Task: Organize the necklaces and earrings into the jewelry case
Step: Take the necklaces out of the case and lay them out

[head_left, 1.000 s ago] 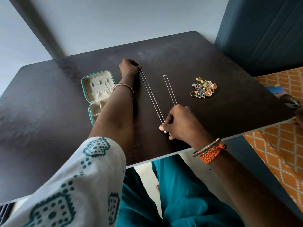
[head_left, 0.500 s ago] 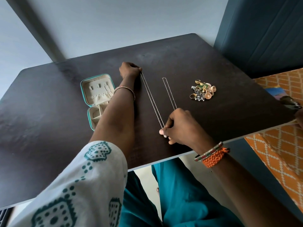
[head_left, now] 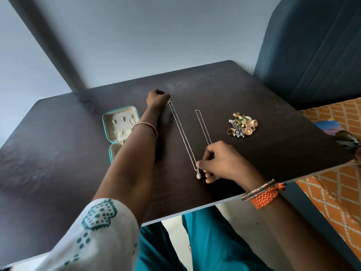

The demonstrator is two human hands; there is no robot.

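Note:
A thin silver necklace [head_left: 183, 135] with a small round pendant lies stretched straight on the dark table [head_left: 58, 153]. My left hand [head_left: 157, 97] pinches its far end. My right hand [head_left: 220, 162] pinches the chain just above the pendant, near the table's front edge. A second, shorter silver necklace [head_left: 203, 125] lies parallel to the right, its near end hidden under my right hand. A heap of gold and silver earrings [head_left: 242, 126] sits further right. The open teal jewelry case [head_left: 119, 124] with a cream lining lies left of my left forearm, which covers part of it.
A dark blue chair back [head_left: 312, 51] stands at the table's right rear corner. An orange patterned cloth [head_left: 332, 173] lies to the right of the table, below its edge. A grey wall rises behind the table.
The camera tilted up, so everything sits lower in view. My right hand slid slightly, and the pendant now shows below my fingers. My left hand keeps the far end.

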